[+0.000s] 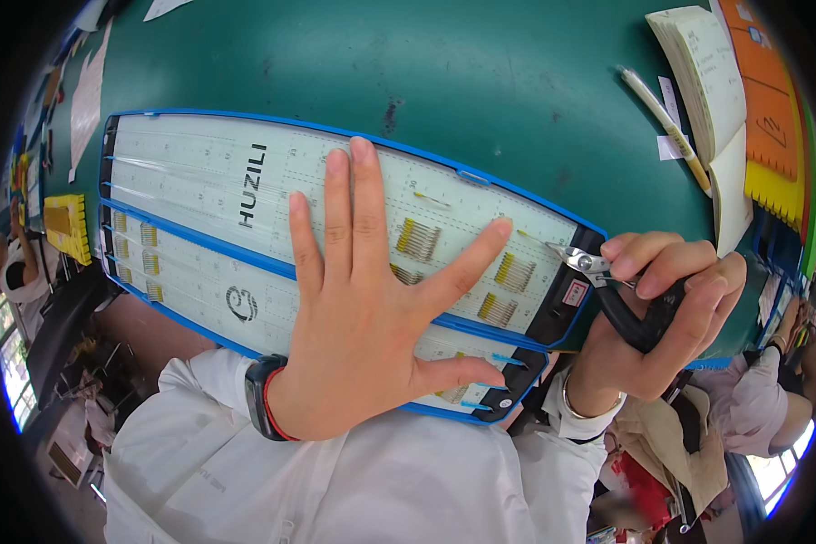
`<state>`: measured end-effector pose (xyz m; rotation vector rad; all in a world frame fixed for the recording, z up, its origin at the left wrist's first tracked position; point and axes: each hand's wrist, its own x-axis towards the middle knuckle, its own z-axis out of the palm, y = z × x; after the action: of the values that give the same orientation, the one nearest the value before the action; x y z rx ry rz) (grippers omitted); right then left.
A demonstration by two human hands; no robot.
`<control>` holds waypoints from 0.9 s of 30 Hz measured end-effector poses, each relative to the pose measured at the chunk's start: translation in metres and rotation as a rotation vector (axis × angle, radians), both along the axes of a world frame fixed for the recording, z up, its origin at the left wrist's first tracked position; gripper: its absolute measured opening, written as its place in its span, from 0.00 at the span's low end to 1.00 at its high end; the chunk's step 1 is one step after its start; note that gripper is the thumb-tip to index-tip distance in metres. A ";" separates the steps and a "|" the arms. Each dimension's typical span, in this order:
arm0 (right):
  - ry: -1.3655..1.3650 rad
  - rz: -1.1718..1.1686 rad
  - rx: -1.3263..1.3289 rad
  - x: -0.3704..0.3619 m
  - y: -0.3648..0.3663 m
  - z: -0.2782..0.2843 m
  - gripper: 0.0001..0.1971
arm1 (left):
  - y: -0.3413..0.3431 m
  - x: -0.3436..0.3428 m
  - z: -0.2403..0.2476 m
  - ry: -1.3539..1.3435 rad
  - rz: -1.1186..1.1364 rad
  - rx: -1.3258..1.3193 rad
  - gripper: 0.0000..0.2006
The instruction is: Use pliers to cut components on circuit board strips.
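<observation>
Pliers [615, 310] sit in my right hand [689, 337], fingers curled around their black handles and the silver nose left free. Their long axis slants: the nose points left and slightly away from me, the handles run back toward my palm, nearer my body. They are over the right end of a blue-framed case [281, 269]. A thin yellow-tipped piece [522, 233] runs up to the nose, too fine for me to tell whether the jaws pinch it.

My left hand [358, 304] is palm down over the case, all five fingers fanned wide, three pointing away from me, the index finger slanting right toward the yellow tip and the thumb pointing right. I cannot tell how hard it presses.

The case's long axis goes left to right, its right end dipping nearer me, with two pale panels side by side. Bundles of yellow-ended pieces [418, 238] lie in rows on them, and a lone piece [433, 199] lies on the far panel.

As for writing, bold dark lettering [251, 186] stands across the far panel, turned on its side; a round black emblem [242, 304] marks the near one. Small figures dot the dashed grid, and a red-and-white sticker [574, 292] is on the dark right end. Beyond, an open notebook [698, 82] carries handwriting, a pen [666, 127] beside it.
</observation>
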<state>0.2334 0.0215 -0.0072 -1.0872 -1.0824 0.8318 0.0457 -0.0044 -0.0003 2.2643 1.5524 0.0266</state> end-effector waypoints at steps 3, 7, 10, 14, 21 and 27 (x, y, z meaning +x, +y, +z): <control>0.000 0.009 0.004 0.000 -0.001 -0.001 0.14 | -0.001 -0.001 -0.001 -0.010 0.005 0.008 0.46; -0.014 0.036 0.023 0.002 -0.001 -0.002 0.14 | -0.001 0.000 -0.001 -0.011 0.003 0.018 0.47; -0.025 0.048 0.048 0.000 0.000 -0.002 0.11 | -0.001 0.000 -0.001 -0.010 0.000 0.015 0.47; -0.032 0.068 0.072 0.000 0.001 -0.002 0.09 | -0.001 0.001 0.000 -0.002 0.001 0.005 0.47; -0.007 0.064 0.071 0.000 -0.001 -0.002 0.09 | 0.001 0.001 0.002 -0.003 0.011 -0.007 0.47; 0.114 -0.018 0.089 0.011 -0.005 0.001 0.13 | 0.000 0.001 0.003 -0.008 0.005 0.002 0.47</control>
<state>0.2441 0.0162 -0.0058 -0.9630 -1.0032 0.8137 0.0472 -0.0042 0.0026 2.2588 1.5552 0.0388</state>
